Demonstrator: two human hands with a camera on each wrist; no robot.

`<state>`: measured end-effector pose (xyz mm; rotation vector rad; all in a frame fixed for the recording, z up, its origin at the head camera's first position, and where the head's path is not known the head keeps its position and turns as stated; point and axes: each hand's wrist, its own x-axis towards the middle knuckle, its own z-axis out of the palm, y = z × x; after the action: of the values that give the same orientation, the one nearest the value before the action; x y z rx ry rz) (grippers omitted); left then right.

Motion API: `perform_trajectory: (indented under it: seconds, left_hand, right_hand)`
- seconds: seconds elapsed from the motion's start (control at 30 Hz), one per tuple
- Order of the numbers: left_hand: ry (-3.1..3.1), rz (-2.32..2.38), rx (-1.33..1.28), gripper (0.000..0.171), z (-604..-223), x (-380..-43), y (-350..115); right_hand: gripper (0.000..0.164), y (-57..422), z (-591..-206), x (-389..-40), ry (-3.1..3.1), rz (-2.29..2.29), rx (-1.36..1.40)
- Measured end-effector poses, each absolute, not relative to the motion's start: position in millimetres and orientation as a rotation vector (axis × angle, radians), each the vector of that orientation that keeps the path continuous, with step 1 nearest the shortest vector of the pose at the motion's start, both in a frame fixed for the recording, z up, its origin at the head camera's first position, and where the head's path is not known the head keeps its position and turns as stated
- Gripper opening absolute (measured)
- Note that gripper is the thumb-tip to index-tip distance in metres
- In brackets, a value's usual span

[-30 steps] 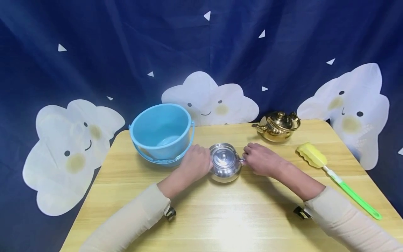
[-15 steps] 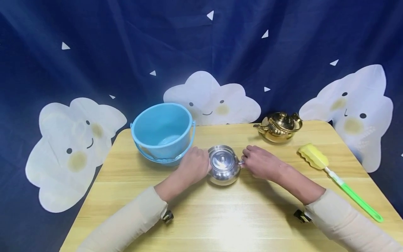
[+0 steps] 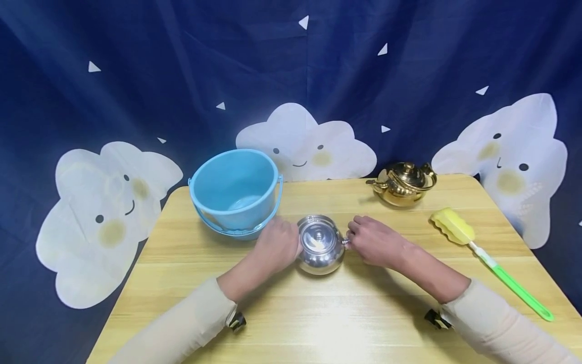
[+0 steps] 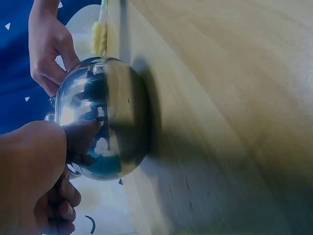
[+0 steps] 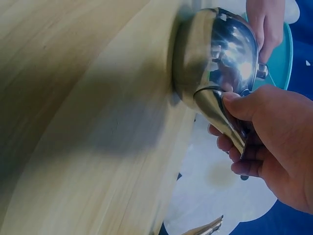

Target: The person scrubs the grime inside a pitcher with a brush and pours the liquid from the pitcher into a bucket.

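A shiny silver teapot with a lid is upright at the middle of the wooden table, its base on the tabletop or very close to it. On its left side my left hand grips the handle, which is mostly hidden by the fingers. From the other side my right hand holds the spout, with the thumb on top and fingers curled beneath in the right wrist view. The teapot's rounded body fills the space between both hands in the left wrist view.
A light blue bucket stands at the back left, close to my left hand. A golden teapot is at the back right. Along the right side lies a yellow sponge brush with a green handle. Behind the table hangs a dark blue curtain.
The silver teapot has moved a little toward the person and slightly left, both hands keeping their hold. The bucket, golden teapot and brush stay in place, apart from a slight camera shift.
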<state>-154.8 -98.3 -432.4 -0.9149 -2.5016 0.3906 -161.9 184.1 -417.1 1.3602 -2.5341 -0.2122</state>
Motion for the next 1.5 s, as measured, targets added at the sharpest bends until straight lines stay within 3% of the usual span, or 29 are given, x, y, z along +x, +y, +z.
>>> perform_trajectory:
  seconds: [1.03,1.5]
  left_hand:
    - [-2.547,0.365,-0.867,0.037,-432,-145,-100]
    - [-2.583,0.392,-0.874,0.040,-426,-144,-100]
  right_hand:
    - [0.024,182,-418,-152,-2.510,-0.208,1.337]
    - [0.034,185,-414,-152,-2.535,-0.192,1.287]
